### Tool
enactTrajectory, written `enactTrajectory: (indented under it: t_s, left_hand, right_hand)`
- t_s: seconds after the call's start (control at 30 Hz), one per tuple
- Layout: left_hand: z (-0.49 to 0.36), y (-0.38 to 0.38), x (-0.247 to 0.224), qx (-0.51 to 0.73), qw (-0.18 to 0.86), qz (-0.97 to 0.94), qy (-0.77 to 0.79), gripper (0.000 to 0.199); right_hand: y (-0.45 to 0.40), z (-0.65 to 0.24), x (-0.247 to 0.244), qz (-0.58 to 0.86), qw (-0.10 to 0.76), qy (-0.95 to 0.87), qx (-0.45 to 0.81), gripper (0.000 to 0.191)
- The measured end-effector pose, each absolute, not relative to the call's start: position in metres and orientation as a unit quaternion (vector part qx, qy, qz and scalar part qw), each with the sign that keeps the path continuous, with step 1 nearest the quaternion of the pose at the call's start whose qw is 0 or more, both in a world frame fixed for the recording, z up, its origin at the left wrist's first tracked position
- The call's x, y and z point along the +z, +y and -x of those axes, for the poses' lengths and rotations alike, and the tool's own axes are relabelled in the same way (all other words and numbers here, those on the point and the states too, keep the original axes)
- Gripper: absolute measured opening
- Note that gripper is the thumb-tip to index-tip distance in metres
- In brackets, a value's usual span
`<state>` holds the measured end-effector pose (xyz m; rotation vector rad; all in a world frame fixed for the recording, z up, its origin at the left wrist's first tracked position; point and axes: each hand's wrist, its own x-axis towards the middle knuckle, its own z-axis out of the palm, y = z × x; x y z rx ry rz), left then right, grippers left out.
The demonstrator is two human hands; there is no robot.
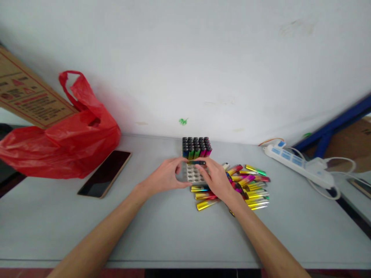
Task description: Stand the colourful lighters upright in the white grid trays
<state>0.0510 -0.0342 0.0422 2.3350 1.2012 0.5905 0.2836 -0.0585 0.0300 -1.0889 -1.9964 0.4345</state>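
Observation:
A small clear plastic tray with rows of holes [193, 175] sits between my hands at the middle of the table. My left hand [164, 174] grips its left side, thumb and fingers spread around the edge. At the tray's far edge, my right hand [218, 179] holds a dark-topped lighter [197, 163] lying sideways between thumb and fingers. Just beyond stands a block of upright lighters [197, 147] with black tops and blue, green and pink bodies. Loose shiny lighters [252, 189], many yellow or red, lie in a pile beside and partly behind my right hand.
A phone [104, 173] lies on the grey table [162, 235] at left, near a red plastic bag [72, 143] and a printed cardboard box [31, 92]. On the right is a white power strip [298, 164] with cables. A white wall [185, 69] stands behind.

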Motion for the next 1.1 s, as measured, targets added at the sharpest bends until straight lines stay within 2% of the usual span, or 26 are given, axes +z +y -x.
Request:
enactTrajectory:
  t_s: [0.2, 0.37, 0.6, 0.9, 1.1]
  left_hand:
    - [-0.056, -0.037, 0.041, 0.197, 0.248, -0.833, 0.453, 0.068]
    - [-0.055, -0.034, 0.038, 0.193, 0.235, -0.835, 0.459, 0.075]
    - [-0.061, -0.041, 0.043, 0.179, 0.209, -0.84, 0.467, 0.073]
    - [-0.055, -0.032, 0.04, 0.171, 0.206, -0.834, 0.483, 0.072]
    - [-0.049, -0.031, 0.049, 0.099, 0.223, -0.832, 0.498, 0.071]
  right_hand:
    - [-0.052, -0.282, 0.03, 0.432, 0.361, -0.813, 0.149, 0.025]
    - [-0.048, -0.277, 0.026, 0.427, 0.389, -0.802, 0.149, 0.023]
    - [-0.044, -0.272, 0.018, 0.453, 0.392, -0.789, 0.135, 0.021]
    - [-0.061, -0.28, 0.032, 0.476, 0.367, -0.788, 0.136, 0.035]
    - [-0.067, -0.329, 0.048, 0.508, 0.342, -0.783, 0.107, 0.042]
